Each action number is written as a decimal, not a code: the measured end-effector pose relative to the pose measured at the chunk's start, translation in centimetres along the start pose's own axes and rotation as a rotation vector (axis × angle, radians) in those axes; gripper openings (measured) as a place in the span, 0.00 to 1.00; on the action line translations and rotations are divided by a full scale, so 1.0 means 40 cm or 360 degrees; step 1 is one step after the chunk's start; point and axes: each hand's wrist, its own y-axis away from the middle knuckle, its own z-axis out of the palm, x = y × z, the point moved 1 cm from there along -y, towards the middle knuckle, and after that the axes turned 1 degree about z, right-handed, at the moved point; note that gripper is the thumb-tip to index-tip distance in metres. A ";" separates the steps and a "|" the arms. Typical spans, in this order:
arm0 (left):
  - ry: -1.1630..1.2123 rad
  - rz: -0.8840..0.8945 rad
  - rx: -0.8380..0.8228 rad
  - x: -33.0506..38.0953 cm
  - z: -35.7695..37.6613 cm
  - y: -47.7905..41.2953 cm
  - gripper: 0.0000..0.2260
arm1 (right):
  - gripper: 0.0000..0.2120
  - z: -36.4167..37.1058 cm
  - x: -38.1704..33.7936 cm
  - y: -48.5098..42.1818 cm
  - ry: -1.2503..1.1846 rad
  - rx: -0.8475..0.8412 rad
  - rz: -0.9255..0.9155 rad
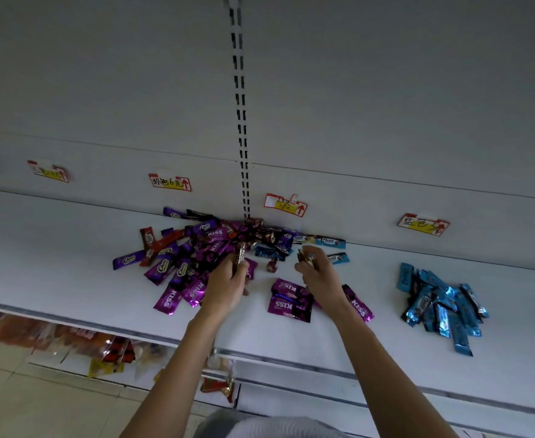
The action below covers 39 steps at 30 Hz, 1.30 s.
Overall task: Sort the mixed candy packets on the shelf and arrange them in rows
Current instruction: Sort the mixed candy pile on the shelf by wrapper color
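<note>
Centrally at shelf [54, 248] back edge, mixed heap [196, 248]; blue pile [440, 305] right; left hand [228, 286] gripping brown packet [239, 252], right hand [319, 273] brown candies [305, 257].

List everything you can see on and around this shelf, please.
mixed candy pile: many, purple, red, brown and blue, back middle of shelf
blue packets: one heap, blue, right side of shelf
KISS packets: a few, purple, front middle
price tags: four, red and yellow, back panel
shelf: one, white, under it all
bagged goods: several, orange and red, lower shelf
left hand: one, holds brown packet by the pile
right hand: one, pinches small brown candies
</note>
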 end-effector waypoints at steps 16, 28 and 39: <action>-0.0007 0.0428 -0.0553 0.149 0.092 0.233 0.10 | 0.13 -0.169 0.014 0.405 -0.0148 0.0575 -0.0158; -0.0217 0.0565 -0.1066 0.219 0.412 0.354 0.09 | 0.15 -0.407 0.206 0.646 -0.0178 0.1266 0.0116; -0.0108 0.0497 -0.1137 0.364 0.872 0.554 0.06 | 0.13 -0.850 0.418 0.817 -0.0257 0.1441 0.0229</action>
